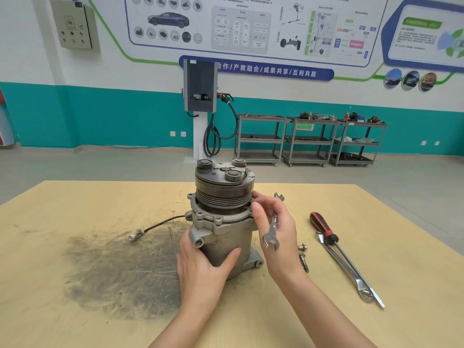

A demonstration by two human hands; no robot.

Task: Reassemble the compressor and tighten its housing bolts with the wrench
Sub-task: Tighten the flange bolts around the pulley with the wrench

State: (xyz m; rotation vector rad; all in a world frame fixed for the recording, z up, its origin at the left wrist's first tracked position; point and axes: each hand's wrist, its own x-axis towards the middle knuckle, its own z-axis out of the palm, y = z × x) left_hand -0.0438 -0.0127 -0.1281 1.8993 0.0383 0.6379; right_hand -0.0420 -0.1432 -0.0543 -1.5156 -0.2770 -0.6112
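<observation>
compressor (222,222): stood upright on the table (75,209), pulley end up; taken as the landmark for all below.
left hand (203,262): wrapped round the lower body of the compressor on the near side, thumb laid across the front; housing steadied.
right hand (278,227): just right of the compressor; fingertips touching the flange rim at pulley level, wrench (273,226) tucked against the palm.
wrench axis: roughly vertical, slightly tilted; lower open end pointing down and toward the compressor, upper end showing above the fingers.
bolts (303,254): two lying loose on the table, right of the compressor base, close below the right hand.
nearer hand: right, judged better placed for the bolts.
screwdriver (324,228): further right, beside a long spanner (351,270).
step judged: bolts not all fitted; seating likely precedes tightening.
</observation>
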